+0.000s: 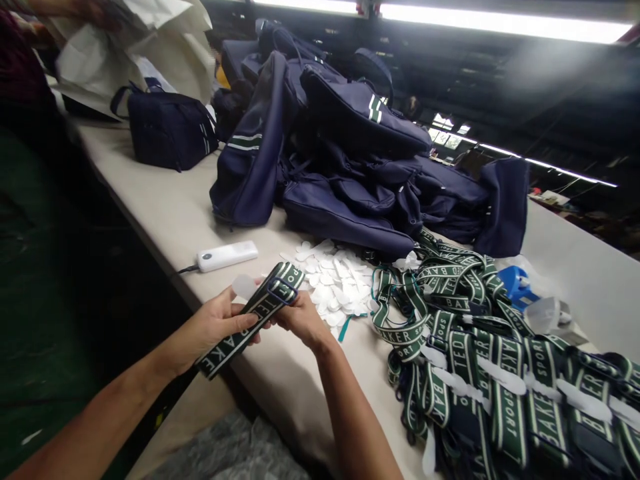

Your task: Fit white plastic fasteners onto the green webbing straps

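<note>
My left hand [225, 325] is closed around a folded green webbing strap [263, 300] with white lettering, thumb on top. A round white tab [243, 287] sticks up beside its fingers. My right hand [303, 320] grips the same strap from behind, close to the dark slide buckle [283, 291]; its fingertips are partly hidden by the webbing. Just beyond the hands lies a heap of white tabs [337, 280]. To the right, many similar straps [510, 393] are laid in a bundle with white tabs wrapped across them, and a looser tangle of straps [450, 280] lies behind.
A white power strip [227, 256] lies on the table [165, 207] left of the tabs. Navy bags [340, 160] are piled at the back. A blue tape dispenser [517, 288] stands by the right-hand panel. At far left, a person's arm [90, 13] is by a large pale sack [165, 47].
</note>
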Action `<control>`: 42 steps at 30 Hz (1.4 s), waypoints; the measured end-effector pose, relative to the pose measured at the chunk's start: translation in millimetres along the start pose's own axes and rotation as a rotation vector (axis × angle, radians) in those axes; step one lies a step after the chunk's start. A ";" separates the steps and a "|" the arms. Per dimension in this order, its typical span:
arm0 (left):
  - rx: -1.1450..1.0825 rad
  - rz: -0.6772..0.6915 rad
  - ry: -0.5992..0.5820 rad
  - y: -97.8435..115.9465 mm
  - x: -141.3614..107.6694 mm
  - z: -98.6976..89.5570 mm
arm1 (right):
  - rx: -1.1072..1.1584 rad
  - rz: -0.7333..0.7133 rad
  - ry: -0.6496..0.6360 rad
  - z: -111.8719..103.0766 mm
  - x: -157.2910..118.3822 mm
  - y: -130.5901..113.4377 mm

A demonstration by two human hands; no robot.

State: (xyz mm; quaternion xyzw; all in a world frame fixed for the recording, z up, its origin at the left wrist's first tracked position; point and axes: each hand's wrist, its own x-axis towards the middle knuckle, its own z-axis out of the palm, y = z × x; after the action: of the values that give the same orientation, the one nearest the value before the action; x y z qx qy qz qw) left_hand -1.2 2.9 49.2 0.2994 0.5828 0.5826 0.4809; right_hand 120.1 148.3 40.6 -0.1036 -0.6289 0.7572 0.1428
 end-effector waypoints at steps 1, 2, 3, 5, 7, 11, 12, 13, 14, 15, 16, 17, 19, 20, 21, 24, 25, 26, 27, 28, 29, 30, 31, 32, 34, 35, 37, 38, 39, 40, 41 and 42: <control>-0.010 -0.019 -0.038 -0.4 0.3 -1.2 | 0.005 0.010 -0.047 -0.2 -2.2 -3.2; -0.012 -0.041 -0.067 -0.7 0.8 -2.3 | 0.000 0.014 -0.078 -0.5 -4.4 -6.1; -0.007 -0.062 -0.082 -0.6 1.5 -3.2 | -0.017 0.013 -0.094 -1.2 -6.3 -8.4; 0.005 -0.090 -0.074 0.6 3.1 -4.7 | -0.053 0.010 -0.092 -4.1 -9.5 -10.8; 0.004 -0.094 -0.048 3.6 4.9 -5.3 | -0.077 0.017 -0.102 -8.1 -11.5 -10.4; 0.070 -0.085 -0.026 9.9 10.3 -2.1 | -0.037 -0.009 -0.071 -12.1 -11.0 -1.0; 0.093 -0.080 -0.006 10.2 12.0 -0.3 | -0.016 -0.017 -0.022 -11.2 -10.0 3.3; 0.109 -0.075 0.024 9.5 13.5 1.6 | 0.005 -0.020 0.035 -9.6 -8.7 8.1; 0.117 -0.069 0.057 8.0 15.0 3.4 | 0.029 -0.024 0.091 -7.6 -7.2 13.4; 0.117 -0.062 0.087 5.6 16.3 4.9 | 0.059 -0.030 0.136 -5.5 -5.5 19.1; 0.112 -0.053 0.107 2.6 17.5 5.9 | 0.099 -0.041 0.167 -3.4 -3.7 25.0; 0.106 -0.039 0.105 -0.5 18.5 6.4 | 0.143 -0.057 0.188 -1.6 -1.9 30.8; 0.089 0.007 0.074 -5.8 19.5 6.1 | 0.224 -0.101 0.206 1.0 1.5 41.5; 0.086 0.035 0.058 -7.4 19.1 5.7 | 0.254 -0.122 0.212 1.9 2.7 45.7; 0.090 0.066 0.051 -8.0 18.1 5.4 | 0.276 -0.138 0.215 2.7 3.5 48.6; 0.167 0.135 0.085 -4.8 12.2 5.4 | 0.292 -0.144 0.211 5.1 2.3 47.8; 0.203 0.157 0.102 -2.7 10.3 5.5 | 0.269 -0.135 0.208 5.9 1.1 44.3; 0.235 0.179 0.121 -0.7 8.9 5.2 | 0.233 -0.126 0.212 6.6 -0.2 39.5; 0.264 0.198 0.137 1.1 8.3 4.7 | 0.185 -0.119 0.220 6.9 -1.4 33.9; 0.288 0.215 0.152 2.2 8.3 3.9 | 0.129 -0.115 0.234 6.9 -2.3 28.3; 0.306 0.230 0.169 2.6 9.0 2.9 | 0.073 -0.115 0.247 6.6 -3.1 23.1; 0.322 0.240 0.186 2.4 10.1 1.6 | 0.025 -0.118 0.252 6.1 -3.9 18.9; 0.332 0.249 0.203 1.6 11.4 0.4 | -0.014 -0.119 0.247 5.5 -4.8 16.1; 0.332 0.257 0.218 0.5 12.8 -0.7 | -0.043 -0.119 0.242 4.9 -6.1 14.7; 0.307 0.257 0.248 -1.9 15.0 -2.2 | -0.106 -0.106 0.259 4.2 -9.9 15.5; 0.291 0.247 0.259 -2.9 15.9 -2.4 | -0.152 -0.088 0.291 4.3 -12.4 17.0; 0.261 0.212 0.264 -4.4 17.5 -1.8 | -0.274 -0.050 0.387 5.6 -18.2 19.9; 0.251 0.197 0.257 -5.2 18.3 -0.8 | -0.322 -0.042 0.425 6.8 -21.2 20.8; 0.237 0.189 0.246 -6.3 19.1 0.4 | -0.337 -0.044 0.448 8.2 -24.1 21.2; 0.218 0.188 0.234 -7.8 20.0 2.0 | -0.309 -0.055 0.454 9.6 -26.9 21.3; 0.193 0.190 0.219 -9.9 20.8 3.8 | -0.246 -0.071 0.446 10.8 -29.4 21.3; 0.166 0.188 0.203 -12.9 21.6 5.6 | -0.167 -0.083 0.425 11.6 -31.8 21.5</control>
State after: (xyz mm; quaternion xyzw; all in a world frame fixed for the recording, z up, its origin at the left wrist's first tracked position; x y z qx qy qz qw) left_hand -1.1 22.9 33.0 0.3308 0.6441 0.6020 0.3365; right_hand 144.2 122.9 20.9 -0.2461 -0.6489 0.6572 0.2941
